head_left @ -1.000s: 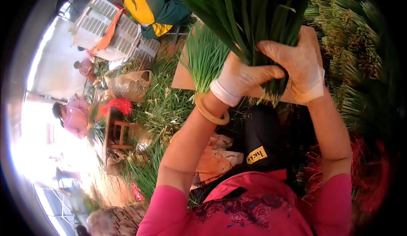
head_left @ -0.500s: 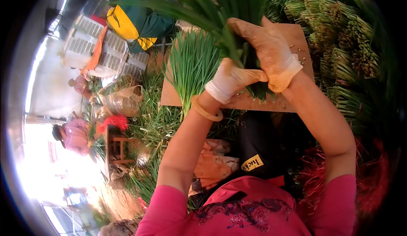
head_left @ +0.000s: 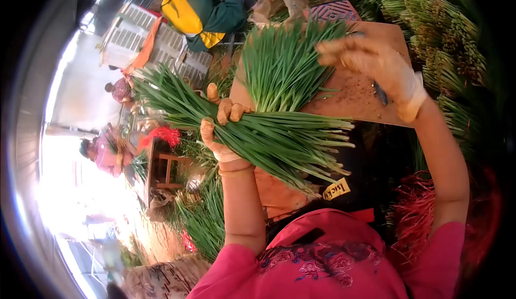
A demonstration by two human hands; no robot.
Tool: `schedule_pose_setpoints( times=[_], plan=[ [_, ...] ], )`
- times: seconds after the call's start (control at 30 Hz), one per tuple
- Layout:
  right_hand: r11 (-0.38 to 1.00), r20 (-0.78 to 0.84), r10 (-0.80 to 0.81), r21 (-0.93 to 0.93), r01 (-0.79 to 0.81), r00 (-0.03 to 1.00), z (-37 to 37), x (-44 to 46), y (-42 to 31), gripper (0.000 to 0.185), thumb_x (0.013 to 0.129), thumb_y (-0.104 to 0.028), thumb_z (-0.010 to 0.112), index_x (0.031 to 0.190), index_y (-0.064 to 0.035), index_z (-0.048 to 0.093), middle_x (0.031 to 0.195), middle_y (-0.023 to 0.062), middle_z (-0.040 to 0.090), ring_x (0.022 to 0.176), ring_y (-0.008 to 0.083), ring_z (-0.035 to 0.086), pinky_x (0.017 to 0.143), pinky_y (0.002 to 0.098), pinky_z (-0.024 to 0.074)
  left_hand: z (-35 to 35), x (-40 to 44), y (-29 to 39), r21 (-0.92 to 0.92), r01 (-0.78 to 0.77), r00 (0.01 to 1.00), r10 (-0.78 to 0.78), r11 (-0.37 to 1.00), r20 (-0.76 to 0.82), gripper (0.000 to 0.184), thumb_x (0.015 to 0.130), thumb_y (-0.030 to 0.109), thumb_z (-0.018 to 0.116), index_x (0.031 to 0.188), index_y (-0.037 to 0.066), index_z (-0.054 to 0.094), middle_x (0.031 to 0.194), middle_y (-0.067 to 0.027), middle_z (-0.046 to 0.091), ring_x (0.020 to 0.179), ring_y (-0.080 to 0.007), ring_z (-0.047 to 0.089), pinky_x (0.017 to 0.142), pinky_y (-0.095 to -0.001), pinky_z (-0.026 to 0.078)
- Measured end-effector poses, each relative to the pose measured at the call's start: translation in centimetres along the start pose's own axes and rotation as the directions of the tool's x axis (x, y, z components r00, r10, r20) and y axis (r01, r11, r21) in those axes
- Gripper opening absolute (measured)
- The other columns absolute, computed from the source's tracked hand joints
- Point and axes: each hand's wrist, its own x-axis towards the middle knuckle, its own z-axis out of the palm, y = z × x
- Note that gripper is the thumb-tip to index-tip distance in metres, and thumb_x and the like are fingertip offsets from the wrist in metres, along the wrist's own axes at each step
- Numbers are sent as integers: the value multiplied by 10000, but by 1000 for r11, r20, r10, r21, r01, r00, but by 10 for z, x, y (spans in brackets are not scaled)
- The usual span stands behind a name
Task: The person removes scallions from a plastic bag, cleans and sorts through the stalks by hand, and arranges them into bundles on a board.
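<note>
My left hand (head_left: 223,119), in a stained pale glove, is closed around a bunch of long green stalks (head_left: 269,138). The bunch lies sideways over my lap, its leafy tips to the left and pale cut ends to the right. A second green bunch (head_left: 287,70) rests on the brown board (head_left: 344,97), just beyond the held one. Above the board's right part is my right hand (head_left: 376,70), gloved and slightly blurred, with its fingers apart and nothing in them. A small dark object (head_left: 380,94) lies on the board beneath it.
Stacked bundles of stalks (head_left: 446,35) stand at the right, with red ties (head_left: 414,213) below them. Loose greens cover the ground at left. White crates (head_left: 134,33) and a person in green and yellow (head_left: 201,9) are at upper left; other people are farther left.
The held bunch has swung from upright over the board to sideways at the left. My right hand has let go of it and moved right. More stalks now show on the board.
</note>
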Motion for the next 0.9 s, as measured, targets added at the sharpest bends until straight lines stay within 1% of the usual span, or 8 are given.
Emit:
schedule_pose_setpoints(
  times=[0.17,0.27,0.4,0.53,0.63,0.67,0.77,0.9],
  plan=[
    [969,-53,246,-8,-247,968,55,-51,8,262,860,-116,576,1084,17,601,1071,103,625,986,150,583,845,269,456,-15,-33,39,196,-81,996,89,977,-31,584,798,296,640,1303,123,404,740,55,406,750,-112,452,881,-343,363],
    [899,-41,-47,-437,25,998,101,-53,4,231,766,-142,644,982,-62,648,853,106,607,765,228,596,715,337,477,-21,-47,48,244,-92,993,107,965,-49,598,777,286,648,1295,122,399,747,42,424,739,-122,453,871,-354,360],
    [714,104,2,-696,72,995,139,-47,0,271,730,-321,690,781,-64,620,745,99,608,732,296,594,656,377,469,-18,-63,58,242,-120,992,125,963,-5,570,781,254,613,1291,123,394,750,31,428,725,-145,461,892,-372,347],
    [806,192,213,-588,-61,958,159,-51,13,287,724,-307,694,799,-38,628,758,113,608,730,275,598,653,346,473,-18,-80,74,203,-179,984,174,963,41,556,781,225,600,1287,122,396,732,35,428,740,-142,479,898,-372,358],
    [858,206,491,-285,-428,846,175,-48,8,236,743,-237,674,816,-18,625,743,116,594,713,245,593,658,302,473,-22,-90,82,207,-185,983,183,961,28,554,770,196,597,1281,124,394,730,39,449,745,-143,492,908,-367,366],
    [930,203,274,-305,-205,940,178,-53,24,186,750,-164,662,827,-2,614,728,96,578,688,184,588,633,277,464,-23,-94,84,208,-191,981,196,959,-3,551,767,192,598,1275,124,396,731,39,457,748,-145,495,912,-366,366],
    [789,83,561,250,-562,824,189,-61,26,160,749,-131,666,824,-3,605,722,73,564,683,137,579,605,281,449,-31,-104,89,226,-195,976,211,954,-52,536,759,183,604,1253,125,403,734,37,478,753,-150,502,919,-364,367],
    [875,84,460,-215,-435,884,184,-70,30,159,757,-127,661,846,-15,591,714,66,543,659,137,557,588,287,424,-41,-112,85,160,-209,965,230,965,-128,513,721,127,610,1207,81,454,715,-19,518,731,-184,512,865,-391,361]
  ],
)
